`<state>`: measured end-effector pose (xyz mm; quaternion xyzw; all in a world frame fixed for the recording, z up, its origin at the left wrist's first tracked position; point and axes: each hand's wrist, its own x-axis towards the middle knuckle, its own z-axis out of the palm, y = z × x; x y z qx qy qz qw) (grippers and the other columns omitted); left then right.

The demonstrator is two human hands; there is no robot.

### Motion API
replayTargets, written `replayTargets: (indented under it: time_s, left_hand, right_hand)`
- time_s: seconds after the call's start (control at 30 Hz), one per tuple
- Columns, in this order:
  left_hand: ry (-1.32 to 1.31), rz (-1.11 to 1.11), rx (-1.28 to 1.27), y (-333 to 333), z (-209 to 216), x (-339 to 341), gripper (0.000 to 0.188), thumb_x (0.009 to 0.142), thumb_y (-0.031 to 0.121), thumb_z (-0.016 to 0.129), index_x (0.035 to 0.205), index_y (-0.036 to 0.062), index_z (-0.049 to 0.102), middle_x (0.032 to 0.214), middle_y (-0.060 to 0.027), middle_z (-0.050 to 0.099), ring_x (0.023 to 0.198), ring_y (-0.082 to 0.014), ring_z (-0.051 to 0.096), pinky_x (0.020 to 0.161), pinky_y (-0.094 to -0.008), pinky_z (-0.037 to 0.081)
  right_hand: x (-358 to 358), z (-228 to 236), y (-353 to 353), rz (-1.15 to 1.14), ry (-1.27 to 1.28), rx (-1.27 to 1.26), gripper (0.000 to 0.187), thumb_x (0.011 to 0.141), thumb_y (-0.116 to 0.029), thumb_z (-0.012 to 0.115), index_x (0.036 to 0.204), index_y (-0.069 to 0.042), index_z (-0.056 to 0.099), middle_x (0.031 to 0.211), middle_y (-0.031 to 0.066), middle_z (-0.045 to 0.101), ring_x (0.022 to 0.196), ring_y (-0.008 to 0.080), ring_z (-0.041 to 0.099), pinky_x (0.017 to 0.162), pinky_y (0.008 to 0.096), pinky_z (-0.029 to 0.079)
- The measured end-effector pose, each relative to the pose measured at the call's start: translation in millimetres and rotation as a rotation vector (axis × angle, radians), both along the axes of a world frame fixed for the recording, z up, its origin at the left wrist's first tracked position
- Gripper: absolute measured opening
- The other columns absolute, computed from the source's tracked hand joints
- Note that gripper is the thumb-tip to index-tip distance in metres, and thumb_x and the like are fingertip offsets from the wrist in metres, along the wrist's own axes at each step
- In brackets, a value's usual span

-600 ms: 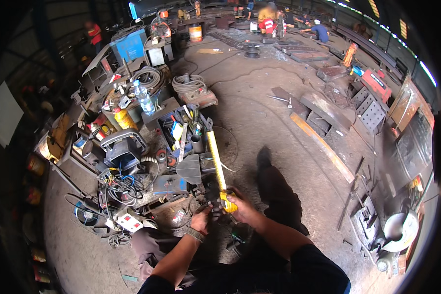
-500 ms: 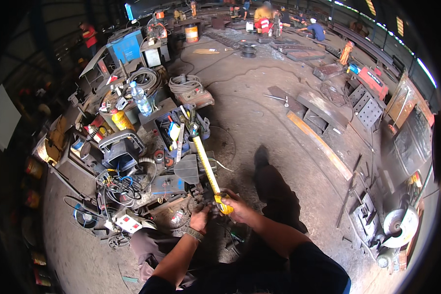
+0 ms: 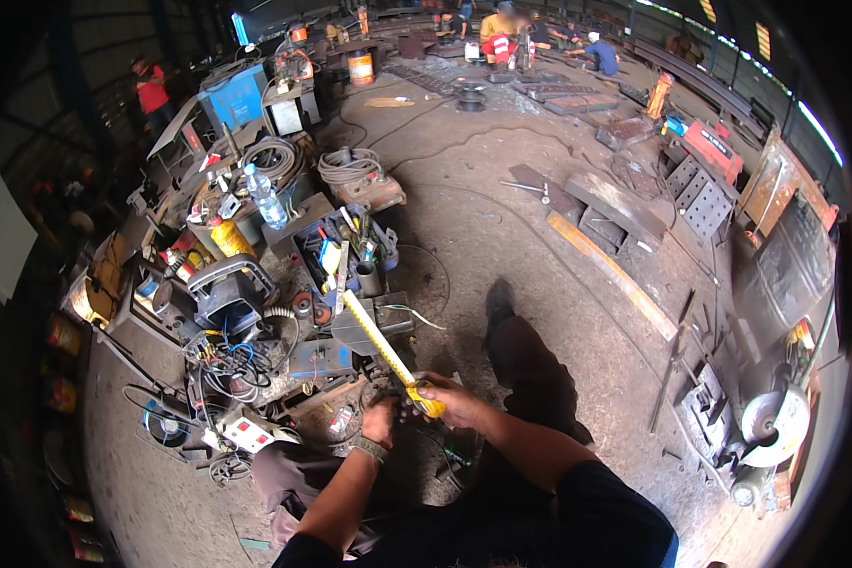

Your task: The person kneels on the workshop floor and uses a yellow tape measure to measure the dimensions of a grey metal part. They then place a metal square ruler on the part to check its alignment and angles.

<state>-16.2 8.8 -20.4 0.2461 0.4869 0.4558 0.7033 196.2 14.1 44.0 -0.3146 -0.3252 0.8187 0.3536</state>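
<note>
My right hand (image 3: 456, 405) is closed around a yellow tape measure (image 3: 429, 401). The tape's yellow blade (image 3: 379, 341) reaches out up and leftward, its far end over a grey metal plate (image 3: 354, 331) beside the toolbox. Just left of the tape case, my left hand (image 3: 380, 423) has its fingers curled together, beside dark metal parts low between my legs. What it grips, if anything, is hidden. A crate of hand tools (image 3: 336, 251) sits ahead, with a short dark pipe (image 3: 368, 278) standing at its near corner.
To the left lie tangled cables (image 3: 227, 364), a white socket box (image 3: 248, 434) and a blue-marked metal box (image 3: 320, 359). A plastic bottle (image 3: 266, 197) stands farther back. On the right are a long wooden strip (image 3: 613, 276) and a cut-off saw (image 3: 772, 428). People (image 3: 502, 33) work far off.
The tape's blade has swung left, its far end moving from the tool crate's near corner to over the grey plate. My right hand keeps hold of the case, and my left hand has barely shifted.
</note>
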Motion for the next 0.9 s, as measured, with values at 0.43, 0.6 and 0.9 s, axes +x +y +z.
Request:
replayTargets:
  time_s: [0.43,0.6,0.9]
  left_hand:
    - [0.105,-0.002,0.088,2.3,72.7,-10.6,0.014,0.101,0.016,0.073,0.091,0.0069,0.071,0.068,0.0065,0.055,0.054,-0.0036,0.042,0.049,-0.0248,0.031]
    - [0.238,0.010,0.142,7.3,77.8,-16.0,0.015,0.103,0.015,0.068,0.092,0.0052,0.070,0.067,0.0074,0.053,0.054,-0.0034,0.041,0.049,-0.0249,0.031]
    - [0.169,0.330,0.278,20.0,83.6,-57.7,0.010,0.101,0.009,0.065,0.092,0.0081,0.070,0.066,0.0077,0.053,0.051,-0.0030,0.038,0.046,-0.0236,0.027]
  right_hand:
    - [1.4,-22.0,-4.2,0.234,-0.042,0.023,0.054,0.099,-0.023,0.074,0.146,-0.013,0.050,0.117,0.0066,0.063,0.106,0.0169,0.063,0.087,0.0334,0.055]
    - [2.6,-26.7,-3.5,0.228,-0.076,0.050,0.054,0.099,-0.021,0.074,0.146,-0.013,0.051,0.115,0.0063,0.064,0.104,0.0160,0.064,0.087,0.0327,0.055]
    - [6.2,-13.8,-7.2,0.286,-0.202,0.109,0.055,0.096,-0.023,0.077,0.145,-0.013,0.053,0.109,0.0011,0.066,0.091,0.0117,0.063,0.079,0.0289,0.052]
